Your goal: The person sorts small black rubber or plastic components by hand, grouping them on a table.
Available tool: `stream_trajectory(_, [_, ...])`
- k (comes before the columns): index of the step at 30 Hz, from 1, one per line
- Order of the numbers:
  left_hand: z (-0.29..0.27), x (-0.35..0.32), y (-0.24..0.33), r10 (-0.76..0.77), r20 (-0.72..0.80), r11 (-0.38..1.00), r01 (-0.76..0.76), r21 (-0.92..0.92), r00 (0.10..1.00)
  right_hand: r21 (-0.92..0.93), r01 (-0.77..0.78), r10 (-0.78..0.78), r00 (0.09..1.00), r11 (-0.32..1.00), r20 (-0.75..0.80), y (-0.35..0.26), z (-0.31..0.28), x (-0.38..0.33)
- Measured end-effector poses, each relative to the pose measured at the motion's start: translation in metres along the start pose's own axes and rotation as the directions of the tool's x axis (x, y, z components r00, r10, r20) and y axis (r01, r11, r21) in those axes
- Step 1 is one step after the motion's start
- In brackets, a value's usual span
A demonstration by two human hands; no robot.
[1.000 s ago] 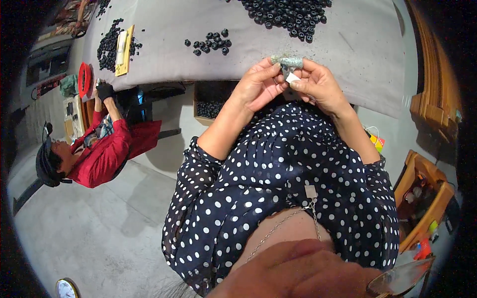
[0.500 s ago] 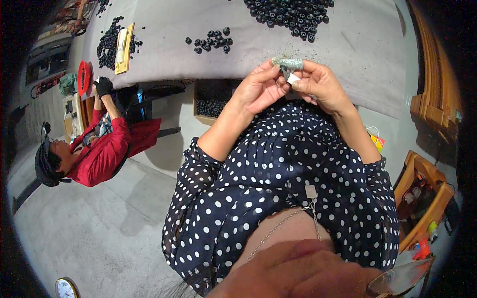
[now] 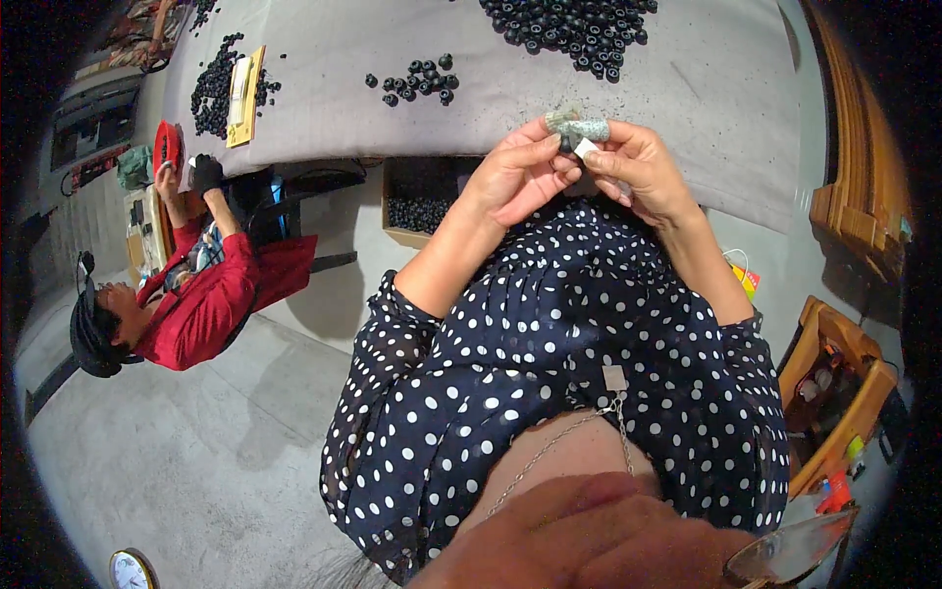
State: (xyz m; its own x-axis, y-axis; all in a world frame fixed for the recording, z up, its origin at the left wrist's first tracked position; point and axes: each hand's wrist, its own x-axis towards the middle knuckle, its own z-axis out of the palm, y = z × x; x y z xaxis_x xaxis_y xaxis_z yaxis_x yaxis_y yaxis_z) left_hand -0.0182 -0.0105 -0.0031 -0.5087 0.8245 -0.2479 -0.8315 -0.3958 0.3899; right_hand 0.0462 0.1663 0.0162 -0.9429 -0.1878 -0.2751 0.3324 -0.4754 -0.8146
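Note:
Both my hands are raised close together at the table's near edge. My left hand (image 3: 523, 169) pinches a small black round piece (image 3: 566, 144) between thumb and forefinger, the other fingers curled below. In my right hand (image 3: 643, 165), thumb and fingers are closed on a small flat white piece (image 3: 585, 148), held right beside the black one; its exact kind is unclear. Pale greenish wraps cover both forefingers. Beyond my hands lie a small group of black ring-like pieces (image 3: 417, 80) and a large heap of the same pieces (image 3: 574, 29).
The grey-covered table (image 3: 324, 108) holds a yellow board (image 3: 246, 96) beside smaller black pieces (image 3: 212, 90). Below its edge stands an open box (image 3: 417, 215) of black pieces. A co-worker in red (image 3: 201, 304) is at the left, near a red basin (image 3: 168, 149). A wooden stool (image 3: 834, 393) stands right.
My fingers have shifted slightly, and the black piece now shows between my left fingertips; the white piece has turned. The co-worker's hands have moved apart, one now at the red basin.

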Motion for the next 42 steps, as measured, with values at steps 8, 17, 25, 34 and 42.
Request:
stream_trajectory(8, [0.008, 0.0, 0.001, 0.039, -0.056, 0.999, -0.04, -0.023, 0.998, -0.088, 0.011, -0.007, 0.999, 0.996, 0.046, -0.007, 0.007, -0.005])
stream_trajectory(17, [0.012, -0.002, 0.0, 0.044, -0.087, 0.999, -0.043, 0.005, 0.995, -0.103, 0.007, -0.002, 0.999, 0.995, 0.05, -0.008, 0.006, -0.006])
stream_trajectory(25, [0.007, -0.003, 0.0, 0.047, -0.042, 0.998, -0.048, -0.029, 0.998, -0.103, -0.023, 0.029, 0.998, 0.994, 0.059, -0.008, 0.005, -0.005])
stream_trajectory(34, [0.001, -0.002, -0.004, 0.008, 0.05, 0.999, -0.006, -0.042, 0.999, -0.003, -0.03, 0.03, 0.999, 1.0, 0.045, -0.001, -0.002, -0.001])
stream_trajectory(42, [0.006, 0.001, -0.005, 0.051, -0.015, 0.999, -0.051, -0.015, 0.999, -0.12, 0.026, -0.019, 0.998, 0.992, 0.06, -0.005, 0.005, -0.005])
